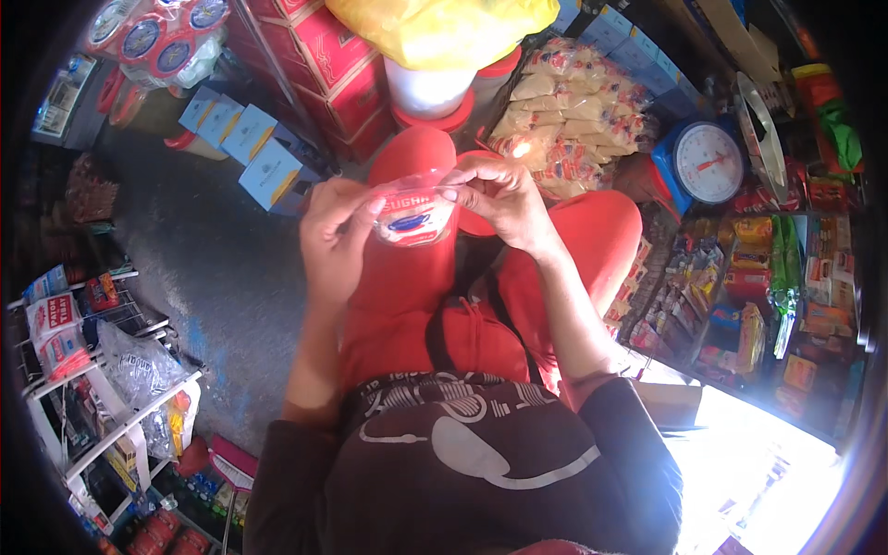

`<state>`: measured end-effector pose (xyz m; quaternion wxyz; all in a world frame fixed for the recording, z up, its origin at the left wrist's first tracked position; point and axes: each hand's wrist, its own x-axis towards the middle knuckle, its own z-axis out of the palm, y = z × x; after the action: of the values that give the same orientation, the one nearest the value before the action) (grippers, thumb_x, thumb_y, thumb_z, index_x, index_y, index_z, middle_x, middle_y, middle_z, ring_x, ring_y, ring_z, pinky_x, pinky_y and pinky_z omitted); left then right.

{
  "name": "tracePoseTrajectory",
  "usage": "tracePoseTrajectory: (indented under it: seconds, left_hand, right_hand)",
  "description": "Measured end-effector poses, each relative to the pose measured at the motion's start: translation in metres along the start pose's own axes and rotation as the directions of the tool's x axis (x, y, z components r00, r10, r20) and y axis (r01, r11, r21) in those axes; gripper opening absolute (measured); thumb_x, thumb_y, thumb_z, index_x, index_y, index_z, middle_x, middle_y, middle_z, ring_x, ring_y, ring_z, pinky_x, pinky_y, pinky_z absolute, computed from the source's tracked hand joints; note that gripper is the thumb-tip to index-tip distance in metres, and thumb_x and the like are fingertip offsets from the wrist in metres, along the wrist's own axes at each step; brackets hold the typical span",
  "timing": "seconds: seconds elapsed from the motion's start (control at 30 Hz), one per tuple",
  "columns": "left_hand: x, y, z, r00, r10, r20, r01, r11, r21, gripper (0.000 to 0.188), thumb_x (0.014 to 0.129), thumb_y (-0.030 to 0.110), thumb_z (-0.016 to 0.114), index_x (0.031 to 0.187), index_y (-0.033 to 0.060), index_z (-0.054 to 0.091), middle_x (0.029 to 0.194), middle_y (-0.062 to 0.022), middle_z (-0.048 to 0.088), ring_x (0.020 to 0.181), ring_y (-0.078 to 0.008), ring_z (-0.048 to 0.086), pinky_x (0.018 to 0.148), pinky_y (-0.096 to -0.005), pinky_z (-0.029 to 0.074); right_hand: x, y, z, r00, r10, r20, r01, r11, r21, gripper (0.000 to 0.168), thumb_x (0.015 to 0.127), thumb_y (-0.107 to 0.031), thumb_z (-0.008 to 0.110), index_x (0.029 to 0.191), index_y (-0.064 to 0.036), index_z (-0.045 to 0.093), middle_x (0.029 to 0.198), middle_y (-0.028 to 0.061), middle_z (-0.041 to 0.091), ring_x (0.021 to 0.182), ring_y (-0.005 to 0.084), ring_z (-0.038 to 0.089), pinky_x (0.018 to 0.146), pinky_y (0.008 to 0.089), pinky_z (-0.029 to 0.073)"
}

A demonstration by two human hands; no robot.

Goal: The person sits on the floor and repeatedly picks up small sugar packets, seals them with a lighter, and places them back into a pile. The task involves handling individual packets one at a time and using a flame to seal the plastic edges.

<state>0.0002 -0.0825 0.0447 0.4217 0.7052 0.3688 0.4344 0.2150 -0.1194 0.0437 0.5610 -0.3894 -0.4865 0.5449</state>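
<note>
A clear plastic bag printed with the word sugar (415, 220) hangs between my hands, above my red-trousered legs. My left hand (340, 229) pinches its upper left edge between thumb and fingers. At the upper right edge, my right hand (496, 198) grips the plastic between thumb and forefinger. The bag's top edge is stretched roughly level. Whether the bag holds anything cannot be told. Beyond my right hand lies a heap of filled, tan-coloured plastic packs (569, 114) with similar red and blue print. Behind the bag stands a white bucket (427, 90) with a yellow plastic bag (444, 28) on top.
A blue dial scale (707, 163) stands at the right, above packed snack goods (749, 277). Small blue boxes (267, 173) sit at upper left beside stacked red cartons (333, 69). A white wire rack (132, 423) with plastic packaging is at lower left. Dark floor (222, 263) shows left of my legs.
</note>
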Motion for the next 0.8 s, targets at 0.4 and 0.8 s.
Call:
tracePoseTrajectory:
  seconds: [0.4,0.8]
  left_hand:
    - [0.003,0.007,-0.004,0.969,-0.171,0.177,0.224,0.912,-0.344,0.022,0.080,0.000,0.062,0.102,-0.0032,0.062,0.092,-0.0026,0.056,0.084,-0.0134,0.054,0.088,-0.0339,0.042]
    - [0.013,-0.035,0.052,0.908,-0.327,0.264,0.420,0.680,-0.602,0.015,0.089,0.014,0.056,0.093,0.0006,0.061,0.091,-0.0042,0.062,0.087,-0.0095,0.057,0.078,-0.0264,0.045]
  right_hand:
    - [-0.018,-0.007,0.016,0.983,0.115,-0.145,-0.139,0.976,-0.167,0.017,0.083,0.002,0.056,0.100,0.002,0.060,0.091,0.0035,0.059,0.085,0.0097,0.055,0.080,0.0241,0.044]
    - [-0.014,0.047,-0.002,0.966,0.011,-0.257,0.064,0.957,0.284,0.007,0.083,-0.005,0.059,0.089,-0.001,0.059,0.109,0.0096,0.055,0.094,0.0150,0.055,0.084,0.0298,0.045]
